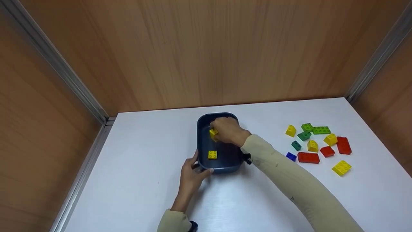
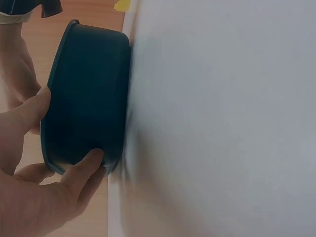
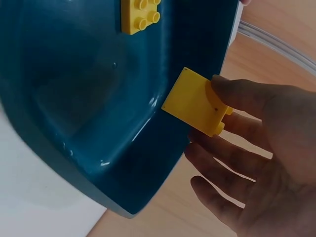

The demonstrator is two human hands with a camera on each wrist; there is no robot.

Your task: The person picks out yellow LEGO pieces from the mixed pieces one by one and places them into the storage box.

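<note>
Yellow, studded plastic block [image 3: 191, 101] is being pinched in the right hand [image 1: 226, 130] over the dark-blue, rounded rectangular tray [image 1: 226, 169], which the left hand [image 1: 190, 176] is grasping; placing is seemingly underway, next needing loosened fingers.

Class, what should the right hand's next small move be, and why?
Probably lower and release the pinched yellow brick: the right hand holds it within the blue tray, where another yellow brick lies, and the left hand grips the tray.

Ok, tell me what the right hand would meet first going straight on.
Likely the left inner wall of the blue tray, the pinched yellow block leading; depth is unclear, so perhaps its floor.
</note>
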